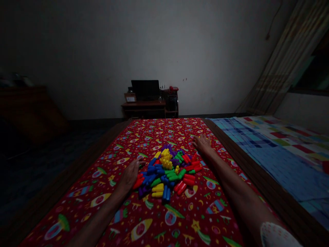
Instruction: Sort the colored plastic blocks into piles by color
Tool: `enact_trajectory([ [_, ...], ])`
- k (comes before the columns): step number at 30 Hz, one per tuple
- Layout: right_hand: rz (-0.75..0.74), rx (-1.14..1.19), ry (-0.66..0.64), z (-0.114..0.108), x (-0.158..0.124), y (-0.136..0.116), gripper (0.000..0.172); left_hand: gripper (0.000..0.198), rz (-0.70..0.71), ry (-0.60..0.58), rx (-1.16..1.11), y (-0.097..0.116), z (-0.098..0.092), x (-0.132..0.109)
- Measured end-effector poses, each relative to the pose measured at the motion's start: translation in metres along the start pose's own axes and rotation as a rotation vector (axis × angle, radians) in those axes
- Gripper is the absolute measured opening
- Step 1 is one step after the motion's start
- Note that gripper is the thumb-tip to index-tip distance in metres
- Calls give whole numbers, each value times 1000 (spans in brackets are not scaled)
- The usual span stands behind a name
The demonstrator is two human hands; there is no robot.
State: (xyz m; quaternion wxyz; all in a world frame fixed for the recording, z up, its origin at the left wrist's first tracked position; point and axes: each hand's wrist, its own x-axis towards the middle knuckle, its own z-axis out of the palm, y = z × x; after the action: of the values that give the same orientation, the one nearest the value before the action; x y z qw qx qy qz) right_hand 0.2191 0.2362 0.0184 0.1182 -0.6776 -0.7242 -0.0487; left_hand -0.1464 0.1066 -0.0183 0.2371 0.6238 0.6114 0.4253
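Observation:
A pile of plastic toy blocks point(168, 173) in red, blue, green, yellow and purple lies in the middle of a red bed sheet point(159, 219) printed with rockets and stars. My left hand point(130, 175) rests flat at the pile's left edge, fingers stretched and touching the blocks. My right hand point(203, 144) lies flat on the sheet at the pile's far right side, fingers spread, holding nothing.
A second bed with a checked, multicoloured sheet point(277, 147) lies to the right, past a dark wooden edge point(257, 175). A low desk point(150, 106) with a dark screen stands against the far wall. A striped curtain point(285, 58) hangs at the right. The floor at the left is dark.

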Motion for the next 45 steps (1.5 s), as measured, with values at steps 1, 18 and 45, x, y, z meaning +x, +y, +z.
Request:
enact_trajectory([
  [1, 16, -5, -22, 1, 2, 2, 41, 65, -3, 3, -9, 0, 0, 0],
  [18, -167, 251, 230, -27, -6, -14, 37, 62, 41, 23, 63, 11, 1, -4],
  [45, 72, 183, 124, -30, -2, 26, 42, 61, 46, 8, 50, 3, 0, -1],
])
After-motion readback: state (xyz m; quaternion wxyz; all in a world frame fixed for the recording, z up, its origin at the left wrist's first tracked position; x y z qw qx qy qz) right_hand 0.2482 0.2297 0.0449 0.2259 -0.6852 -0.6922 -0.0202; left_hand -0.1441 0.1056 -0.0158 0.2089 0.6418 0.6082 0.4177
